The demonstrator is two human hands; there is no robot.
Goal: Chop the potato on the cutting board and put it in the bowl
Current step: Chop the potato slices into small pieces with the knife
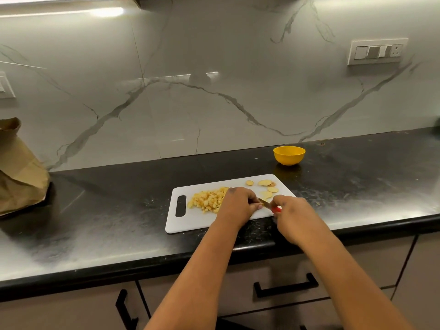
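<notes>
A white cutting board [188,220] lies on the black counter. A heap of diced potato [207,200] sits on its left half. Several potato slices [264,182] lie at its far right corner. My left hand [239,203] is curled over a potato piece in the middle of the board; the piece is mostly hidden under the fingers. My right hand [291,214] grips a red-handled knife [270,205] whose blade points toward the left hand's fingertips. The yellow bowl [289,155] stands behind the board to the right, with nothing visible in it.
A brown paper bag [17,167] stands at the far left of the counter [107,222]. The marble backsplash rises behind, with a switch panel [377,51] at upper right. Drawers with black handles [285,285] lie below the counter edge.
</notes>
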